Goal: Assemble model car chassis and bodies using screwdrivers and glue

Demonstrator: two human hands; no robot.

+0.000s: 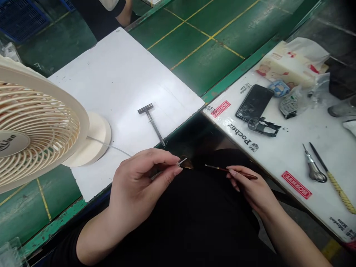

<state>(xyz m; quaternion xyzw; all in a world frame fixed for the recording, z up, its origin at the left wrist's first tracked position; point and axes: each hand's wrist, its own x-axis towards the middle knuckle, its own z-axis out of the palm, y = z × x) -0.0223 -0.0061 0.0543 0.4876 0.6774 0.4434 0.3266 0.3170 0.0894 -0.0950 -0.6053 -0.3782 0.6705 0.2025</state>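
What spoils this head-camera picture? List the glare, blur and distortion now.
Head view: the cream plastic fan at left looks soft and stretched; the top right corner falls dark; the small glossy brown piece between left hand and right hand blurs into black clothing; the white board shows no strong glare.

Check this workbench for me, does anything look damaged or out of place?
The black smartphone on the white work mat looks damaged: pale streaks run across its screen. They could be cracks or smears; the picture is too soft to tell which.
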